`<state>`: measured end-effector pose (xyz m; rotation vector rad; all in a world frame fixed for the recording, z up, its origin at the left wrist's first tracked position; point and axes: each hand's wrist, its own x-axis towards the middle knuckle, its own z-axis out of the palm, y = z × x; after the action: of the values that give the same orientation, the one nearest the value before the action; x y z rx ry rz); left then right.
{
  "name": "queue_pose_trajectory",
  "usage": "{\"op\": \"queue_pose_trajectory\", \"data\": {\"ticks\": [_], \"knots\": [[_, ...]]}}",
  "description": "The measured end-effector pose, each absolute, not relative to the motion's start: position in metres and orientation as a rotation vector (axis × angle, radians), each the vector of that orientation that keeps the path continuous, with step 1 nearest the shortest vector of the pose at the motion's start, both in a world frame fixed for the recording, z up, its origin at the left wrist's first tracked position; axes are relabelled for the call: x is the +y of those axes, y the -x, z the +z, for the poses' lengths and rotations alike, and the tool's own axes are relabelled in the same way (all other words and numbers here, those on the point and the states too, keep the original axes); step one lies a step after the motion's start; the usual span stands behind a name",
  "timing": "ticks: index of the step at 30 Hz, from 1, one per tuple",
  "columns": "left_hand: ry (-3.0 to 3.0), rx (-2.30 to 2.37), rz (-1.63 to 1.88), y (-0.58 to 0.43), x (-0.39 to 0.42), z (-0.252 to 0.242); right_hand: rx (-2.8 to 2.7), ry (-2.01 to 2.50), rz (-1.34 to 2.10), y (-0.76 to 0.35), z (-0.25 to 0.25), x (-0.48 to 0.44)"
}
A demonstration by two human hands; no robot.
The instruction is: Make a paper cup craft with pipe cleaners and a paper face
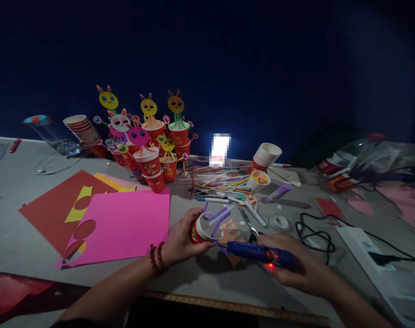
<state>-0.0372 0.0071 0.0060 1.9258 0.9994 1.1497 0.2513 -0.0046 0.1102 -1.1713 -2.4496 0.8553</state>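
Left hand: the person's left hand (182,237) is partly closed, fingers and thumb curled round the outside of a red paper cup (195,231).
Paper cup: held above the table (180,278), tilted, its white mouth turned toward the right hand; purple stems (221,218) stick out of the opening.
Right hand: the right hand (305,263) is closed about a blue glue gun (255,252), which lies level and points left; the trigger finger's exact position cannot be told.
Nozzle: right beside the cup's lower rim, near the left thumb; whether it touches cannot be told.
Indicator light: glowing red on the glue gun's underside (270,265).
Near the right hand: scissors (251,231) just beyond it, a tape roll (280,222) farther back.
Left of the left hand: a pink sheet (132,223) with a curved cut-out.
Behind: red cups topped with rabbit-faced figures (148,160).
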Motion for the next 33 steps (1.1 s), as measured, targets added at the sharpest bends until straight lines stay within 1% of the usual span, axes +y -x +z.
{"op": "queue_pose_trajectory", "data": {"ticks": [3, 9, 18, 20, 22, 24, 25, 26, 28, 29, 31, 33], "knots": [[-1.93, 0.995, 1.15, 0.037, 0.007, 0.006, -2.451, 1.104, 0.974, -0.249, 0.115, -0.004], [-1.921, 0.989, 1.146, 0.038, 0.007, 0.005, -2.422, 1.104, 0.942, -0.248, 0.115, -0.002], [-1.966, 1.012, 1.198, 0.039, 0.008, 0.008, -2.35, 1.053, 0.996, -0.254, 0.11, -0.003], [-1.969, 1.024, 1.197, 0.041, 0.008, 0.007, -2.259, 1.051, 1.031, -0.258, 0.105, -0.006], [-1.975, 1.052, 1.17, 0.043, 0.008, 0.005, -2.092, 1.065, 1.146, -0.265, 0.098, -0.007], [-1.991, 1.069, 1.14, 0.044, 0.008, 0.004, -1.835, 1.071, 1.247, -0.275, 0.091, -0.003], [-1.993, 1.08, 1.139, 0.044, 0.008, 0.003, -1.686, 1.068, 1.236, -0.283, 0.087, 0.002], [-1.99, 1.095, 1.139, 0.044, 0.008, 0.003, -1.543, 1.065, 1.161, -0.292, 0.084, 0.008], [-1.989, 1.114, 1.128, 0.044, 0.008, 0.003, -1.312, 1.144, 0.838, -0.317, 0.077, 0.027], [-1.99, 1.117, 1.126, 0.043, 0.008, 0.003, -1.287, 1.253, 0.632, -0.331, 0.074, 0.039], [-1.996, 1.11, 1.133, 0.042, 0.008, 0.003, -1.376, 1.676, 0.188, -0.36, 0.067, 0.063], [-2.001, 1.105, 1.143, 0.042, 0.008, 0.002, -1.39, 1.836, 0.071, -0.386, 0.058, 0.086]]}}
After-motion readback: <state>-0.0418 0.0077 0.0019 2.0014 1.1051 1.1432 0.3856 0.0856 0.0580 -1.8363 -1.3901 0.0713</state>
